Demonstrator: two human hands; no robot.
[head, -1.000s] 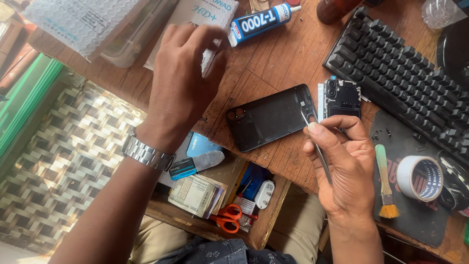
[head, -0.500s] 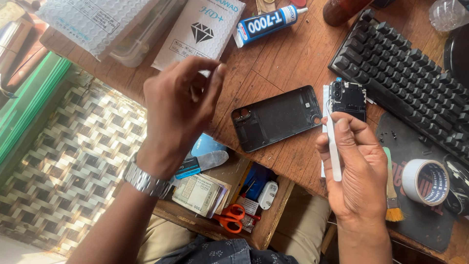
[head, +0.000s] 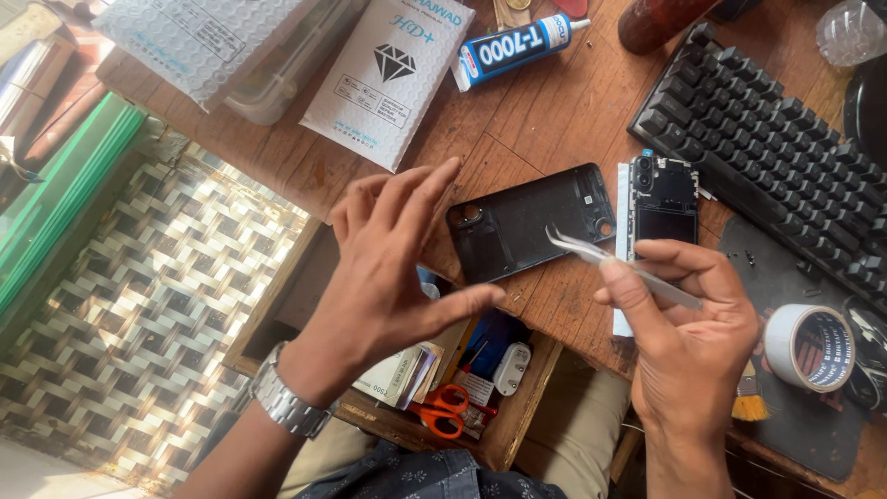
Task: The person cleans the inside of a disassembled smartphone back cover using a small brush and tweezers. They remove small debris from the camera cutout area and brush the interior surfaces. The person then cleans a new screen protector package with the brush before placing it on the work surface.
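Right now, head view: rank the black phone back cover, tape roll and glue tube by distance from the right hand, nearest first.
From the right hand, holding tweezers:
1. Tape roll: just to its right, on the dark mat.
2. Black phone back cover: up and to its left, under the tweezers' tips.
3. Glue tube: far up, near the table's top edge.

Bright, even daylight, soft shadows, sharp focus, slight wide-angle bending at edges.

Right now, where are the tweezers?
In the head view, the tweezers are pinched in the right hand, right of centre, their tips over the wooden desk just beside the black phone back cover.
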